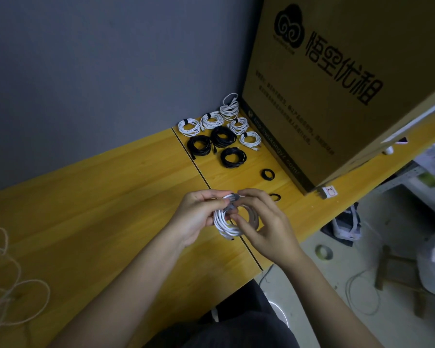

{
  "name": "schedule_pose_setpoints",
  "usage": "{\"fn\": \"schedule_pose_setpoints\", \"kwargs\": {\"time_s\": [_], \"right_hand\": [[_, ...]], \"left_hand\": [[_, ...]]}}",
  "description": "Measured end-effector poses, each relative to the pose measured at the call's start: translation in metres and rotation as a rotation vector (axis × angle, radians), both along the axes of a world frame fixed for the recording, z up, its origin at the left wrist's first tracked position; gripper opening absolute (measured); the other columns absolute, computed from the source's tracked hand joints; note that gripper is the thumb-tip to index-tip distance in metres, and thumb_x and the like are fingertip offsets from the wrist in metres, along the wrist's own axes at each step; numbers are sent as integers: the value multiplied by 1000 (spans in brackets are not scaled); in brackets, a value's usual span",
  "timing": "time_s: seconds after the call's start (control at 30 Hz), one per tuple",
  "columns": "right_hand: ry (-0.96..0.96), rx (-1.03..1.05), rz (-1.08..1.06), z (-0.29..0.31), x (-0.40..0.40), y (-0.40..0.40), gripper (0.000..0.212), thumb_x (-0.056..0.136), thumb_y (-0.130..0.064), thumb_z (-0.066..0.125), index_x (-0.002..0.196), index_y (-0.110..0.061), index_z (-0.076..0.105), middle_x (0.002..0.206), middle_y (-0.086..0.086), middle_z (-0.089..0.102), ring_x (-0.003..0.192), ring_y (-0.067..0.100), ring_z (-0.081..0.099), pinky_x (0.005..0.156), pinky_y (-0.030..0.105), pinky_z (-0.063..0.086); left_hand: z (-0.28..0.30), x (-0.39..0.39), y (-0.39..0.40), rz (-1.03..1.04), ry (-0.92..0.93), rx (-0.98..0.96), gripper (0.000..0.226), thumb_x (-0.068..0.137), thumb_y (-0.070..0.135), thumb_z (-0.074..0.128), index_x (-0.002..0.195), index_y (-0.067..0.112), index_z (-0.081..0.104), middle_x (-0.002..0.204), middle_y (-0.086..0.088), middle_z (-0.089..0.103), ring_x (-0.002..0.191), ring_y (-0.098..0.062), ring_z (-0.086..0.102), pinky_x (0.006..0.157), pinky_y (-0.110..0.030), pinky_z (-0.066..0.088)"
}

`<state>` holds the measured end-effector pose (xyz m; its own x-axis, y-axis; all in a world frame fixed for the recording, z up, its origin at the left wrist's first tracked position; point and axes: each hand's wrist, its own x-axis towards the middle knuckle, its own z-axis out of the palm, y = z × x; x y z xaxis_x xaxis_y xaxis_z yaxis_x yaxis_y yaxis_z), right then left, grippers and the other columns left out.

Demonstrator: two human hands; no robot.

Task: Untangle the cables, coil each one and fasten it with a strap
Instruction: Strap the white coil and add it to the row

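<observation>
1. Nearest us, a loose white cable (8,280) lies tangled on the tabletop (106,222), well to the left of our fingers.
2. Our left hand (199,217) curls its fingers round the left side of a white coil (224,222), held just above the tabletop.
3. Our right hand (264,222) pinches a grey strap (230,205) at the top of that coil, thumb and fingertips bent onto it.
4. Just beyond our right fingers a black strap ring (274,197) lies flat, and another (268,175) lies a little farther on.
5. Farther still, three black coils (222,146) and five white coils (219,120) sit grouped together, some touching.
6. A cardboard box (337,84) stands just right of them, against the grey wall (98,71).
</observation>
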<state>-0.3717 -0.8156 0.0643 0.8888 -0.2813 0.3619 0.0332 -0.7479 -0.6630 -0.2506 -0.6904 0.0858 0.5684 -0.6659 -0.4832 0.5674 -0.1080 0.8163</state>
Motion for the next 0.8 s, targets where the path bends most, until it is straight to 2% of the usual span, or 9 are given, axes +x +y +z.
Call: {"fn": "schedule_pose_setpoints", "kwargs": {"time_s": [0.13,0.23,0.33,0.4,0.47,0.57,0.63,0.7,0.8], "right_hand": [[0,-49,-48,0,4,5,24,92,-34,57,109,-19,65,118,-7,55,99,9,59,70,32,54],[-67,79,-40,-1,4,5,14,88,-24,67,100,-18,69,117,-10,57,84,19,60,69,34,51],[-137,86,-42,-4,4,7,7,87,-19,68,93,-16,71,122,-6,59,95,18,62,75,29,52],[-199,-28,-59,-5,6,8,9,87,-19,66,90,-12,71,121,0,60,113,16,57,87,23,47],[-252,-160,-43,-5,7,7,10,88,-17,64,89,-8,69,116,5,64,116,20,54,98,22,39],[-264,-271,7,-6,7,7,5,89,-13,63,94,-11,64,110,5,66,114,24,55,97,28,44],[-246,-275,35,-7,6,9,7,91,-12,61,94,-9,67,112,5,66,121,23,55,98,32,47],[-223,-261,65,-7,6,11,8,93,-10,60,95,-7,67,115,4,63,125,20,53,97,31,49],[-212,-280,73,-3,8,12,5,92,-10,62,96,-11,63,118,0,55,117,16,57,90,26,49]], "left_hand": [[2,0,3,-15,17,-11,19,86,-3,62,99,8,70,89,-12,74,77,-17,71,66,-24,57],[3,3,5,-19,2,-13,19,86,-2,62,101,7,70,88,-9,74,74,-16,71,64,-23,56],[3,4,6,-16,-33,-14,20,86,0,63,104,6,68,87,-11,73,73,-17,70,64,-24,56],[3,4,6,-11,-36,-23,18,87,1,62,104,7,68,85,-10,73,72,-16,70,63,-23,55],[3,3,7,-19,-43,-34,17,88,1,62,103,8,68,84,-9,74,72,-16,70,63,-23,55],[3,3,9,-54,-67,-40,18,90,3,59,103,11,68,86,-8,74,74,-16,70,66,-24,56],[2,3,10,-75,-89,-35,18,91,5,58,103,14,68,88,-8,74,78,-16,70,71,-26,57],[1,2,11,-76,-117,-24,19,92,6,58,102,19,69,89,-7,74,82,-16,69,75,-27,57],[1,0,12,-71,-135,-23,20,93,6,57,100,19,70,89,-4,75,83,-14,69,74,-24,56]]}}
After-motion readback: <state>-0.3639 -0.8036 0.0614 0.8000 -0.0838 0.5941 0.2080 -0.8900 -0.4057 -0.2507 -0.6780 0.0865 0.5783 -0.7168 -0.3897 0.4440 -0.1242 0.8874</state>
